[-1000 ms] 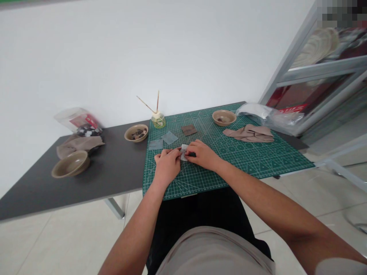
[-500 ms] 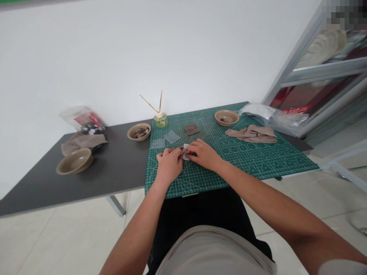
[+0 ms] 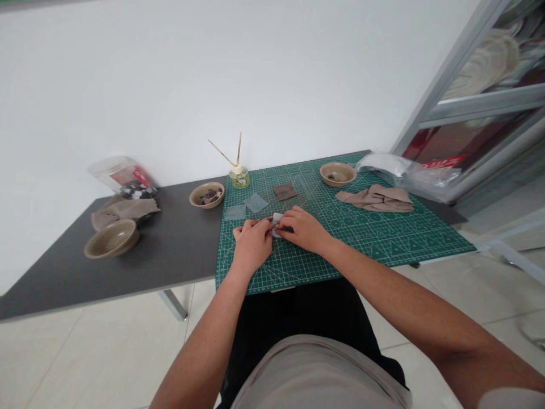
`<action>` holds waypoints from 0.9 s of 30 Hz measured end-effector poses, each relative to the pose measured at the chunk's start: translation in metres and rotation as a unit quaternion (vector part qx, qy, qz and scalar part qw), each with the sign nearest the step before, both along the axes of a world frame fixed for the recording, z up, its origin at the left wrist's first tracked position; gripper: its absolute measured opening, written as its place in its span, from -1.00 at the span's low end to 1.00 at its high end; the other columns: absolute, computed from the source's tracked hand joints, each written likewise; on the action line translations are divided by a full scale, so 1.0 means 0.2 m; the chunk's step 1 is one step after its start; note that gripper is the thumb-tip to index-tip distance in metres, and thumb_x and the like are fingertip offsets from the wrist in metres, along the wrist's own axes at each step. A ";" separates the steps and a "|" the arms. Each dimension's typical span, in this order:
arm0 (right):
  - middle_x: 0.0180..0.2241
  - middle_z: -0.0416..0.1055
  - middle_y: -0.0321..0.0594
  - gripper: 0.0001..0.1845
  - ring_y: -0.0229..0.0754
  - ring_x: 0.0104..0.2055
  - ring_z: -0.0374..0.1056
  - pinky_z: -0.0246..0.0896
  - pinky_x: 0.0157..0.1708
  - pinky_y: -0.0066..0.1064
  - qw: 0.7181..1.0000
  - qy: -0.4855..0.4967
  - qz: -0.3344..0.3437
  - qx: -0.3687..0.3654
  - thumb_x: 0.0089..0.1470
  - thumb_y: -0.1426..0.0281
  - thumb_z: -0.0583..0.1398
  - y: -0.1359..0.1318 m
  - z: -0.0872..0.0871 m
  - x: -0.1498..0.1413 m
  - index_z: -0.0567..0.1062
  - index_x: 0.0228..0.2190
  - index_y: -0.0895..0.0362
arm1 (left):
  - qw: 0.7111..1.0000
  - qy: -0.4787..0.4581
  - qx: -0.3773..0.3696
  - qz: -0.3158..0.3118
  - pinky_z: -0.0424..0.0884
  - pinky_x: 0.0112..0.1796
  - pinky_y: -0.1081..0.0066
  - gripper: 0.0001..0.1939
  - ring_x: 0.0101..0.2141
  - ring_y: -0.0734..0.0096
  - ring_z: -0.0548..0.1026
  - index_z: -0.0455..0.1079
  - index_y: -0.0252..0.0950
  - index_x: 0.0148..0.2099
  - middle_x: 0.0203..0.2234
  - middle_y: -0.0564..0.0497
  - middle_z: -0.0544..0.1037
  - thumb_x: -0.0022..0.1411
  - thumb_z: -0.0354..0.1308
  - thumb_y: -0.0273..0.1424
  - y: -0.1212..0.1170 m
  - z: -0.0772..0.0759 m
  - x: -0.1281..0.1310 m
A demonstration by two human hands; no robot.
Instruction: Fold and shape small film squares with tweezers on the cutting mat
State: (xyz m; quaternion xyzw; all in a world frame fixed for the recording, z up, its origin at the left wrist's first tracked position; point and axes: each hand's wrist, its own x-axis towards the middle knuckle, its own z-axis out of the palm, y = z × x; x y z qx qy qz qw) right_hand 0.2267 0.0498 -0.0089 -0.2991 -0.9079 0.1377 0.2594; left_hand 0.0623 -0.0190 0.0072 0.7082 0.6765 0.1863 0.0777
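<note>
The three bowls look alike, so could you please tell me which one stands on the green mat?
The rightmost bowl, near the crumpled brown cloth; the left bowl and middle bowl are off the mat.

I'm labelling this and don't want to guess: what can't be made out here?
All in the head view:
- Most of the pale piece: covered by the fingers of the left hand and right hand.
- The dark bits in the bowl on the mat: too small to identify.
- Any marks on the brown square: too small, blurred.
- The cabinet's far side: cut off by the right edge.
</note>
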 end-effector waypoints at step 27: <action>-0.31 0.52 -0.24 -0.91 -0.17 -0.24 0.32 0.08 -0.09 -0.26 0.999 0.005 0.046 0.010 0.11 0.45 0.25 0.02 0.00 0.00 0.51 -0.44 0.12 | 1.000 -0.005 0.009 -0.004 0.10 -0.01 0.07 -0.82 0.05 0.18 0.36 0.42 -0.13 -0.22 0.09 0.12 0.52 0.30 -0.01 -0.43 0.00 -0.01 0.00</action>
